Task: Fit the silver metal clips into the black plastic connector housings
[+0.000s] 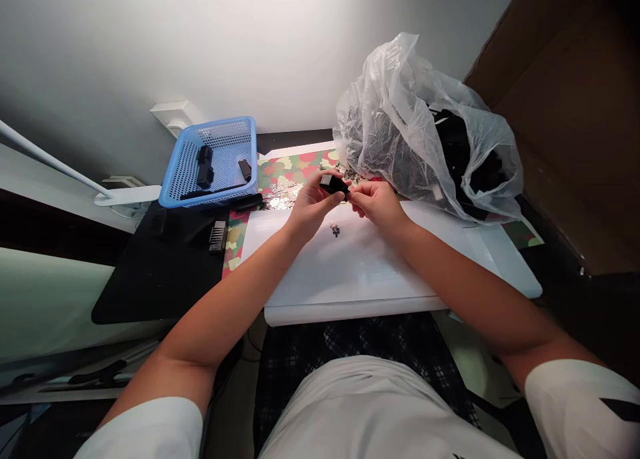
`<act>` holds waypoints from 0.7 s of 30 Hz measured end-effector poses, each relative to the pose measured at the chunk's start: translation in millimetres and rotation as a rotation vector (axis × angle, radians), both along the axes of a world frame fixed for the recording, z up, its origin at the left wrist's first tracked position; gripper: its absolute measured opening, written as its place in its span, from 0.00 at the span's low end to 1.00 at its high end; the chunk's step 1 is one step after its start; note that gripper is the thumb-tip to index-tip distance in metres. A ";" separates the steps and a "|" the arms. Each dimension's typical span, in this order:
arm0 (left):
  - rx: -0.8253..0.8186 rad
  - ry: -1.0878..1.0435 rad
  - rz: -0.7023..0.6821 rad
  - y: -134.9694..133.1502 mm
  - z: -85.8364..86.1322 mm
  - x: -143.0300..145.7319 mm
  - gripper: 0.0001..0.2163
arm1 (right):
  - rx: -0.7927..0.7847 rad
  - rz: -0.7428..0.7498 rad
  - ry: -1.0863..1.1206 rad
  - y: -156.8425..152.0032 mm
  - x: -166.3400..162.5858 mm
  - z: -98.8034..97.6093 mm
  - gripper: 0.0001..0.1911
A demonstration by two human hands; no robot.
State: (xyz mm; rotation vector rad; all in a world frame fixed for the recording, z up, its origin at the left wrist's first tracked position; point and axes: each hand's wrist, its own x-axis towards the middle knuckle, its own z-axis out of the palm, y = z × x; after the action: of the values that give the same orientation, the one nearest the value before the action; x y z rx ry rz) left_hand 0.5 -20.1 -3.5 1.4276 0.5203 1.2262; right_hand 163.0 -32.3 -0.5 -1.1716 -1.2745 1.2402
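Holding a small black plastic piece [332,184] at the centre of the frame, the left hand [314,202] grips its body while the right hand [374,202], fingertips closed, meets its right end; whether the right hand pinches something separate there is too small to tell. The step looks like close two-handed work on that end, and it seems to call for a steady left grip and a fine, aligned touch from the right. Just below the hands, small metal parts [335,230] lie on the white board [340,272]; more shiny metal bits [284,196] are scattered left of centre. The blue basket [173,172], upper left, holds black pieces [205,168]. No brand or label is legible, neither on the clear plastic bag [385,106] at upper right nor on the black piece; the right sleeve [575,399] bears only a dark mark.
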 end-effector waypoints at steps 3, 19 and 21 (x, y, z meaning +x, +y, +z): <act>0.005 0.006 0.007 0.7 0.1 -1.1 0.19 | -0.074 0.069 0.071 1.2 3.6 3.4 0.21; 0.200 0.092 0.084 -1.5 -2.9 0.7 0.14 | -0.102 0.124 0.037 0.2 4.2 2.5 0.18; 0.287 0.136 0.119 -0.4 -5.0 1.6 0.14 | -0.066 0.095 0.002 1.2 2.0 -0.9 0.17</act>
State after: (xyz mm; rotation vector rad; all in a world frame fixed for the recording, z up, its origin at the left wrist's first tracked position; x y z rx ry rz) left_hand 2.1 -20.5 -8.5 1.7524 0.5437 1.3446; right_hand 164.9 -31.1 -1.4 -1.1674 -1.3088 1.3622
